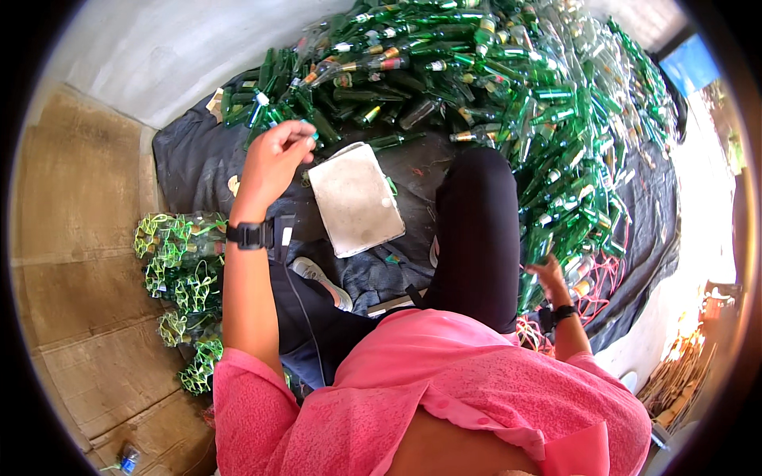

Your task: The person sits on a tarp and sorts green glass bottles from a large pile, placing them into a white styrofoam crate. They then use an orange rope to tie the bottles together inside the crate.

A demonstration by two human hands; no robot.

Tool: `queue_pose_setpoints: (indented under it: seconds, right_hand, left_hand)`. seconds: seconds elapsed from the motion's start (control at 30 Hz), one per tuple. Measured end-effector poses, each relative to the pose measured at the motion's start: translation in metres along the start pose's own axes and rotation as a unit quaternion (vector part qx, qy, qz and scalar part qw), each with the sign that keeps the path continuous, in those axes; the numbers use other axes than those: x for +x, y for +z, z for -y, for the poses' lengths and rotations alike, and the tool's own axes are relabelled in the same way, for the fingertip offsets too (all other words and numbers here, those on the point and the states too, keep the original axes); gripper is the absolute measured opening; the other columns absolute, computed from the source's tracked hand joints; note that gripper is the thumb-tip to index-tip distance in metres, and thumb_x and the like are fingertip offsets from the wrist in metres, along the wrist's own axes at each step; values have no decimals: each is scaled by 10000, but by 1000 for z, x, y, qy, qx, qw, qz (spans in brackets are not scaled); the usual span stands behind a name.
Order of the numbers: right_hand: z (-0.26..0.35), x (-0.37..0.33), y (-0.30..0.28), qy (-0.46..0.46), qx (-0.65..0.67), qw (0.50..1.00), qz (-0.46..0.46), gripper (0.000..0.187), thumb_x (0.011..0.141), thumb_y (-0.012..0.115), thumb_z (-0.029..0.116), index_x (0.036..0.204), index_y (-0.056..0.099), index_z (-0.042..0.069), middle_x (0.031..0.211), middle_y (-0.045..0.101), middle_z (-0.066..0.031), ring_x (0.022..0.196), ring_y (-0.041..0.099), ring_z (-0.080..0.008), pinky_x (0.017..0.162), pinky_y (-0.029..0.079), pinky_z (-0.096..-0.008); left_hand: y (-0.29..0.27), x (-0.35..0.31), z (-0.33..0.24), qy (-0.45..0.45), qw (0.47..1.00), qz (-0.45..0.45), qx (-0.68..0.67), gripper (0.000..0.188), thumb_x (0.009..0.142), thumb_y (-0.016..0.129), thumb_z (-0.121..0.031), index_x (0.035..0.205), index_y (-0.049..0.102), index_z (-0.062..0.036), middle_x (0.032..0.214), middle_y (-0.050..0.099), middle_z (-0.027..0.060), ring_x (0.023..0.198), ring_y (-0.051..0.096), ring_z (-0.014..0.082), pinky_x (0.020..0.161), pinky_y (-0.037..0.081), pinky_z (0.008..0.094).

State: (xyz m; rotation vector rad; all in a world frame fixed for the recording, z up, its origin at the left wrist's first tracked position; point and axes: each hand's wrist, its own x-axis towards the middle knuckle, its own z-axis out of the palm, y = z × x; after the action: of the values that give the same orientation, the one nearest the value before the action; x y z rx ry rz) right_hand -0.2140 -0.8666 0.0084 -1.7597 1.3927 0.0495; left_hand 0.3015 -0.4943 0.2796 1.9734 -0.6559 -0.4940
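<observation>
My left hand [279, 159] is raised over the dark sheet, its fingers curled in toward the thumb. A small teal spot shows at the fingertips, and I cannot make out what it is. Just beyond that hand lie green glass bottles [369, 95]. To its right a pale, worn rectangular slab [357, 200] rests on the sheet between my legs. My right hand [549, 278] reaches low at the right edge of the bottle heap, fingers apart, beside a green bottle [530, 292]. Whether it touches that bottle is unclear.
The bottle heap curves from the far left round to my right, with clear bottles [556, 32] farther back. Bottles tied with yellow-green strips [190, 270] stand at left. Pinkish-red strips [607, 278] lie at right. A black sheet [190, 151] covers the ground beside a pale wall [175, 55].
</observation>
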Motion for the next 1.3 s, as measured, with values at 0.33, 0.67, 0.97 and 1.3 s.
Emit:
queue_pose_setpoints:
  seconds: [0.33,0.67,0.97,1.3]
  right_hand:
    - [351,17,-133,-191,421,877,130,483,982,587,536,1033,643,59,936,697,-98,788,677,-217,649,554,-326]
    - [523,-59,112,-141,471,777,393,585,1022,507,444,1386,417,-5,1169,613,-215,1037,651,-362,924,565,-505]
    - [481,-58,225,-6,466,718,516,473,1035,471,532,1088,652,99,991,708,-60,908,699,-231,849,582,-421]
    - [465,-56,185,-126,258,866,409,249,1007,631,312,1114,664,90,832,620,36,661,569,-68,580,498,-238]
  left_hand:
    - [14,-4,41,107,972,-73,194,458,882,674,-98,1333,602,-124,889,716,98,754,675,261,711,529,358]
    - [57,-24,3,314,934,-106,134,813,758,849,-168,1471,458,-151,1408,514,148,1309,503,374,1074,462,435]
    - [55,-15,40,346,905,-170,177,490,795,823,-185,1235,631,-88,1273,638,116,1234,575,355,1030,486,420]
    - [46,-3,94,13,988,-95,123,374,819,782,-255,1115,679,-50,964,732,157,898,703,328,809,527,382]
